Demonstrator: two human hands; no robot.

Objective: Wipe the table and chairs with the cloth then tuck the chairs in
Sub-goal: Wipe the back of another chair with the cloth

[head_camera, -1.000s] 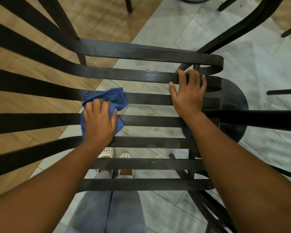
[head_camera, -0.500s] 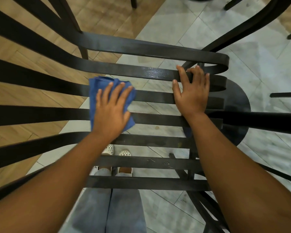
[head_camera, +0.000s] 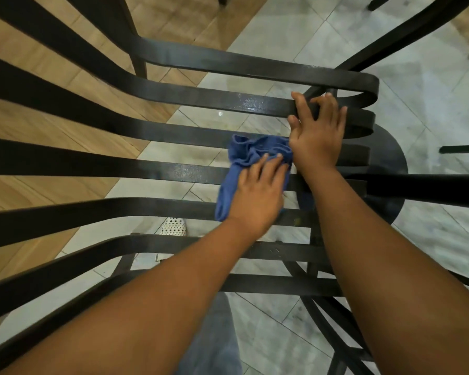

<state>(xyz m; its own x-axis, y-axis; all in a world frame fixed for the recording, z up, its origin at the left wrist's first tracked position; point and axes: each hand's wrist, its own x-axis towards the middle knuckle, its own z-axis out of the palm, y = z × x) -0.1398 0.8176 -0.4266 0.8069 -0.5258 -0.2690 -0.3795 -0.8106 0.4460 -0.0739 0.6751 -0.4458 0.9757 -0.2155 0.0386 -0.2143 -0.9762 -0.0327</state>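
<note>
Seen from above, we press our left hand (head_camera: 257, 196) flat on a blue cloth (head_camera: 248, 169) laid across the dark slats of a chair (head_camera: 173, 142), the fingers (head_camera: 275, 165) nearly straight and lying on top of the fabric rather than closing round it. The cloth bunches up just beyond our fingertips and trails back under the palm toward the wrist, spanning two of the slats. Just beside it, our right hand (head_camera: 318, 133) rests on the slats nearer the chair's curved end, its fingers spread, with the tips hooked lightly over the edge of a glossy slat; the heel of that hand touches the bunched end of the cloth. Both forearms reach in from the bottom of the frame. Through the gaps between the slats we see pale marble floor tiles (head_camera: 282, 36) meeting wood-toned flooring (head_camera: 52, 109) on the left, one white perforated shoe (head_camera: 173, 226), and grey trousers (head_camera: 214, 342) below our arms.
</note>
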